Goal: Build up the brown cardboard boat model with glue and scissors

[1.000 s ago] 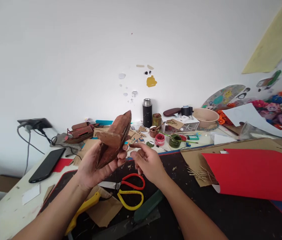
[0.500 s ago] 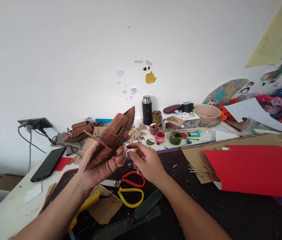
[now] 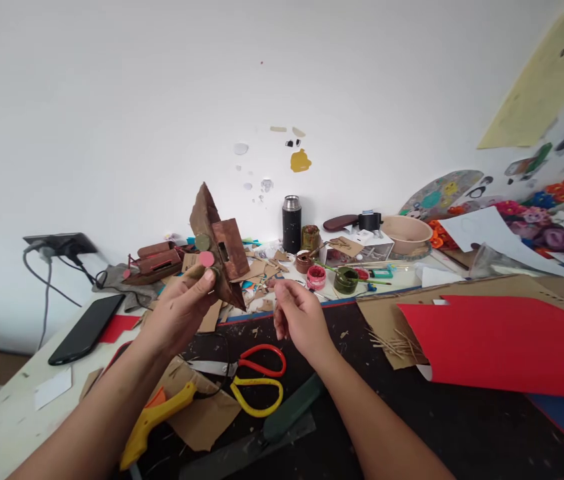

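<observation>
Boat (image 3: 232,243), steeply upended, is gripped by our left hand (image 3: 179,312); our half-curled right hand (image 3: 303,319), contents unclear, hangs apart rightward.

The head camera looks forward-down over both hands (image 3: 182,308).

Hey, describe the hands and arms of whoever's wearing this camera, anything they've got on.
The left hand and right hand are ungloved. Both forearms are bare, with no sleeve, watch or bracelet showing. The right hand's lower fingers look darkly smudged; some fingers are hidden, so rings can't be ruled out.
</observation>
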### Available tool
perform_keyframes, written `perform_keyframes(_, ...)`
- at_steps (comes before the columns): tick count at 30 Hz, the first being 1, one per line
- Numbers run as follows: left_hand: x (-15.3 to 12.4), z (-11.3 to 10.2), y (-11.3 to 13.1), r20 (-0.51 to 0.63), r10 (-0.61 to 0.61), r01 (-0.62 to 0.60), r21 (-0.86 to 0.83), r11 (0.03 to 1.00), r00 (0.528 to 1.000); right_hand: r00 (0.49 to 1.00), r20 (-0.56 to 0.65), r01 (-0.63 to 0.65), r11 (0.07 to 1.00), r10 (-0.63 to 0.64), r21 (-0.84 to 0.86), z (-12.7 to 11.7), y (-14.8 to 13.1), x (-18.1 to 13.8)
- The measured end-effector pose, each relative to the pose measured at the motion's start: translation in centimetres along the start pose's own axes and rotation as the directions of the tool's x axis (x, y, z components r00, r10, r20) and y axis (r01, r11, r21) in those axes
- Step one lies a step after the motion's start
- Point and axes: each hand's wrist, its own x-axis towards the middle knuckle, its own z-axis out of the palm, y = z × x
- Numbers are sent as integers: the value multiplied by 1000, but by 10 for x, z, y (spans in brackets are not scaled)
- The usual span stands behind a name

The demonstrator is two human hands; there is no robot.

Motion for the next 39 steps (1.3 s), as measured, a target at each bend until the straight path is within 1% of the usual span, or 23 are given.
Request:
perform_keyframes(4,1,-2,-3,32,8,-9,49,999,999,1000,-23,-3,998,5,68,-2,-3,1)
perform_keyframes(12,-2,2,-7,127,-46,35,90,995,991,1000,20,-14,991,12,133,-3,-4,2)
perform_keyframes(17,-7,9,-2,120,-61,54,60,997,991,1000,16,-16,985,13,171,-5,1,5)
perform_keyframes(20,-8,13,1,136,-72,67,43,997,988,1000,29,-13,982,8,186,-5,4,6)
perform_keyframes(26,-9,18,2,149,-84,81,27,996,985,999,51,-25,985,17,168,-8,7,9)
perform_keyframes(32,-7,17,-3,152,-90,81,62,995,984,998,67,-6,985,-6,173,-8,9,8)
perform_keyframes(35,-7,16,-5,136,-99,94,48,994,986,996,85,-6,985,-9,171,-6,8,7)
perform_keyframes(39,-7,16,-5,140,-109,106,26,994,984,997,76,-6,982,-9,189,-5,6,6)
